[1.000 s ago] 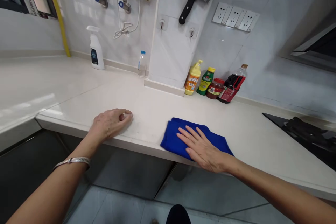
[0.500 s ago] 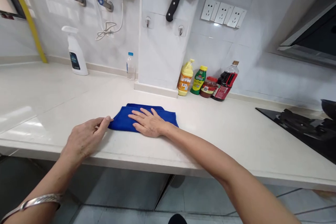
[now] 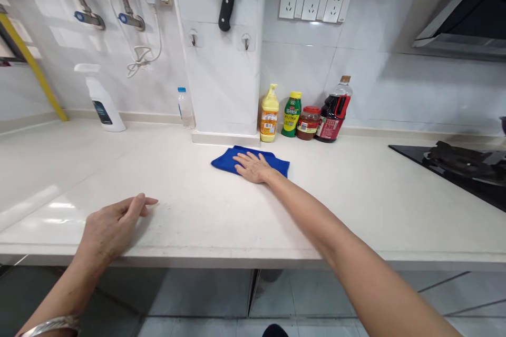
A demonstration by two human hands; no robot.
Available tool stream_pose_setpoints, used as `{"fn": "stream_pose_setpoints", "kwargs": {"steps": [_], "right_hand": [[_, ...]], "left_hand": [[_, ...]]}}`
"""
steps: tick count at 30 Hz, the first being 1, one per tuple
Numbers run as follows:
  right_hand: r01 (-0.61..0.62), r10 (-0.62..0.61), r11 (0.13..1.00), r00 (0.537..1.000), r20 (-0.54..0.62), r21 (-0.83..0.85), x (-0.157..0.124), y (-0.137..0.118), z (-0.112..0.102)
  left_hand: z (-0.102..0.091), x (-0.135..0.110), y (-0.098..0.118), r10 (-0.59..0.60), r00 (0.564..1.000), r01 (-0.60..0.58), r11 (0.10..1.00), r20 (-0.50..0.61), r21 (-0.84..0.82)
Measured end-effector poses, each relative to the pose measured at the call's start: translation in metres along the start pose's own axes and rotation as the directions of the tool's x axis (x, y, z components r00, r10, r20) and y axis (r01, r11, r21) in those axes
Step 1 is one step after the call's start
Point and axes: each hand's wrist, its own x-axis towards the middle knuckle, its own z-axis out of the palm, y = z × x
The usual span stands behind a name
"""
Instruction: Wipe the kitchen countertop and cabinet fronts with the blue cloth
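A folded blue cloth (image 3: 225,160) lies far back on the pale countertop (image 3: 356,210), close to the base of the tiled wall pillar. My right hand (image 3: 253,166) presses flat on the cloth with its fingers stretched out, arm reaching far forward. My left hand (image 3: 113,224) rests on the counter near its front edge, fingers loosely extended and holding nothing. It is well to the left of the cloth and apart from it.
Behind the cloth stand a yellow bottle (image 3: 269,114), a green bottle (image 3: 291,114), a red jar (image 3: 308,122) and a dark sauce bottle (image 3: 335,110). A spray bottle (image 3: 100,99) and small water bottle (image 3: 184,107) stand left. A gas hob (image 3: 462,164) is at right.
My right hand has slid the blue cloth from the counter's front edge to the left and then away to the back by the pillar. My left hand stayed near the front edge.
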Motion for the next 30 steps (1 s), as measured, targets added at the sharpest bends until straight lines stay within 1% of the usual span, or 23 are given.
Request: {"fn": "stream_pose_setpoints", "kwargs": {"steps": [2,3,8,11,15,17,19,22,25,27,30], "right_hand": [[-0.049,0.049,0.999,0.999,-0.013,-0.008,-0.006,0.011,0.000],[-0.067,0.067,0.998,0.998,-0.020,-0.011,-0.008,0.013,0.000],[-0.124,0.122,0.992,0.991,-0.050,-0.032,-0.027,0.008,0.009],[-0.102,0.099,0.993,0.993,-0.060,-0.054,-0.045,0.005,0.018],[-0.030,0.021,0.994,0.996,-0.084,-0.103,-0.071,0.003,0.031],[-0.019,0.010,0.992,0.997,-0.072,-0.126,-0.078,0.000,0.035],[-0.039,0.033,0.988,0.999,-0.042,-0.150,-0.079,-0.005,0.036],[-0.078,0.079,0.980,0.997,-0.003,-0.183,-0.069,-0.016,0.034],[-0.078,0.080,0.978,0.997,0.007,-0.196,-0.046,-0.031,0.031],[-0.077,0.079,0.977,0.997,0.006,-0.198,-0.024,-0.044,0.031],[-0.093,0.095,0.976,0.995,0.002,-0.195,0.020,-0.070,0.030]], "left_hand": [[-0.002,-0.002,0.004,-0.063,0.997,0.064,0.998,0.045,-0.013],[-0.002,-0.004,0.006,-0.073,0.996,0.074,0.997,0.055,-0.024],[0.000,-0.009,0.006,-0.034,0.999,0.038,0.989,0.036,-0.143],[0.003,-0.011,0.004,-0.014,0.999,0.019,0.982,0.028,-0.186],[0.006,-0.011,0.002,0.003,0.999,0.010,0.974,0.054,-0.228],[0.008,-0.011,0.000,0.006,0.997,0.013,0.970,0.075,-0.244],[0.010,-0.012,-0.001,0.008,0.996,0.016,0.966,0.094,-0.260],[0.010,-0.015,-0.002,-0.010,0.994,0.039,0.961,0.107,-0.275],[0.008,-0.019,-0.001,-0.031,0.990,0.068,0.960,0.137,-0.273],[0.007,-0.020,0.000,-0.019,0.986,0.064,0.960,0.167,-0.271],[0.004,-0.025,0.003,0.017,0.982,0.034,0.965,0.190,-0.259]]}}
